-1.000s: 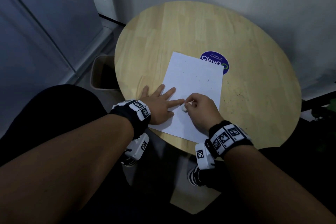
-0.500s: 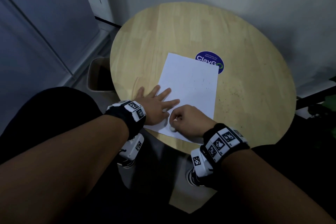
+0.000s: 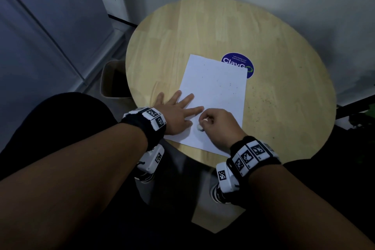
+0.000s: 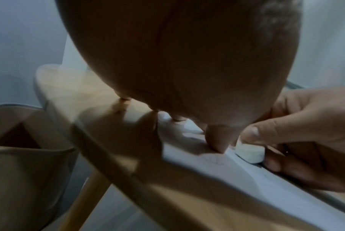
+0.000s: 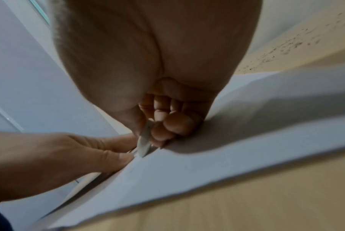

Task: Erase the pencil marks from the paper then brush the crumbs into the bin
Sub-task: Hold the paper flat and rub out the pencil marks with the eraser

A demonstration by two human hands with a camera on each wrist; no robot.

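Observation:
A white sheet of paper lies on the round wooden table. My left hand lies flat with spread fingers on the sheet's near left corner, pressing it down. My right hand pinches a small white eraser and holds it against the paper just beside the left thumb. In the left wrist view the eraser sits under the right thumb, with faint pencil marks near it. In the right wrist view the eraser shows edge-on between curled fingers. Dark crumbs dot the sheet.
A beige bin stands on the floor under the table's left edge. A round blue sticker lies partly under the paper's far corner. More crumbs are scattered on the wood right of the sheet. Walls close in behind.
The right hand with the eraser went toward me along the sheet and has come back up a little. The left hand has stayed pressed on the paper.

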